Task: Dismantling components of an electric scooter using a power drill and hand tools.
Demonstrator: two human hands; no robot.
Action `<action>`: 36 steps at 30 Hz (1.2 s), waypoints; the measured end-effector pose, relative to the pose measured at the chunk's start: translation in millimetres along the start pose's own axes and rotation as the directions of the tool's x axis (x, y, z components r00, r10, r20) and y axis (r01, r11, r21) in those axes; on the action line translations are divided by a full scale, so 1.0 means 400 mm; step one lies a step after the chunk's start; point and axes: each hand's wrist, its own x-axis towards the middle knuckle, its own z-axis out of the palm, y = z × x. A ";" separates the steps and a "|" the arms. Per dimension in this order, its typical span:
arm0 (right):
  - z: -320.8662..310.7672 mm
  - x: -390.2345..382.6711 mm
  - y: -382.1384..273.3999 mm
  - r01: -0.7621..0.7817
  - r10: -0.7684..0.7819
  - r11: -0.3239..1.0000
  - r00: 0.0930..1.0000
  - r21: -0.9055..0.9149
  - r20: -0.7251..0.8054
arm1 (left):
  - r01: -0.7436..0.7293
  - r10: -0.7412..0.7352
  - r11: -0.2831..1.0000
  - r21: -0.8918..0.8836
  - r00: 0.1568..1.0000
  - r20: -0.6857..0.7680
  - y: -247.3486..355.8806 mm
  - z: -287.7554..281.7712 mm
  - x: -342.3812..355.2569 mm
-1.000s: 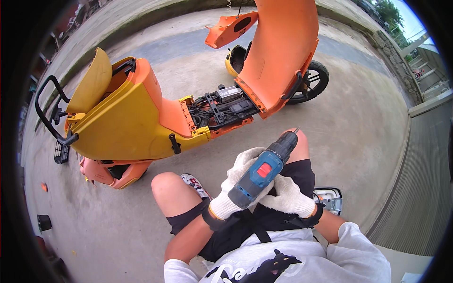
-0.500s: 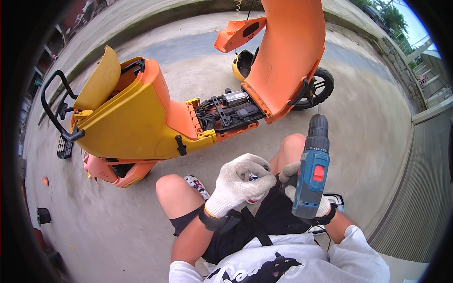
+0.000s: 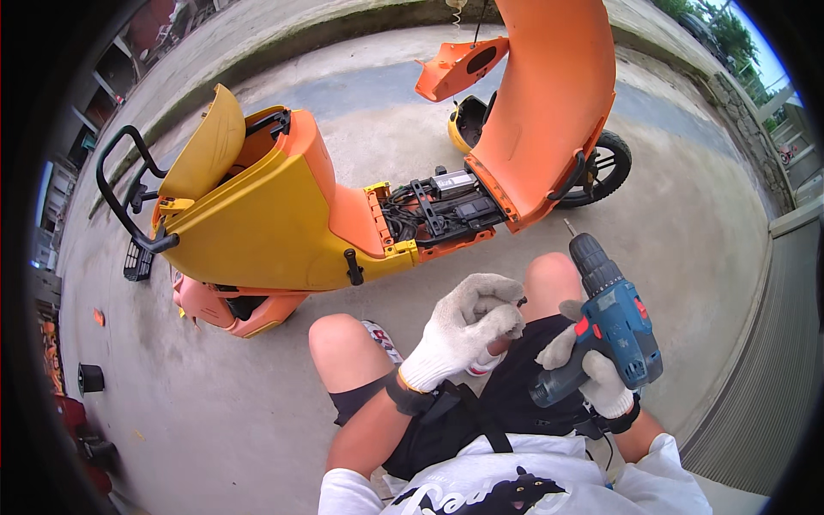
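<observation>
My left hand (image 3: 468, 330), in a white knit glove, is closed in a pinch above my lap. A small dark piece (image 3: 522, 301) pokes out at its fingertips; its kind is too small to tell. In my gloved right hand (image 3: 606, 388) is a blue and black cordless drill (image 3: 620, 322), held round its grip. The drill is tilted, its chuck and thin bit pointing up and left, away from my body. Beyond my knees stands an orange and yellow scooter (image 3: 257, 227). Its floor is uncovered, showing wiring and dark electrical parts (image 3: 442, 206).
The scooter's yellow seat lid (image 3: 210, 142) stands raised at the left. An orange panel (image 3: 463, 69) hangs by the front shield. On the concrete lie a black crate (image 3: 137, 260), an orange scrap (image 3: 99, 317) and a black pot (image 3: 90, 378). A ribbed grey strip (image 3: 755, 343) runs along the right.
The drill has turned from upright to tilted leftward, so its grip now shows. My left hand has rotated, with the small dark piece at its fingertips. The whole view has shifted slightly.
</observation>
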 end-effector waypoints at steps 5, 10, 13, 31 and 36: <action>-0.019 -0.010 0.025 -0.051 0.020 0.964 0.993 0.260 0.120 | -0.147 0.126 0.984 -0.104 0.975 -0.184 -0.023 -0.033 0.034; -0.053 -0.027 0.032 0.001 0.003 0.973 1.000 0.233 -0.015 | -0.341 0.155 0.888 -0.309 0.854 -0.496 -0.006 -0.145 0.044; -0.070 -0.030 0.029 0.002 0.003 0.969 1.000 0.248 -0.017 | -0.331 0.156 0.905 -0.267 0.842 -0.516 -0.013 -0.180 0.030; -0.095 -0.041 0.043 -0.082 0.088 0.985 0.996 0.150 -0.032 | -0.316 0.127 0.948 -0.036 0.480 -0.868 -0.072 -0.471 -0.071; -0.083 -0.044 0.038 -0.097 0.093 0.981 0.995 0.167 0.034 | -0.497 0.197 0.868 -0.017 0.374 -0.906 -0.052 -0.511 -0.154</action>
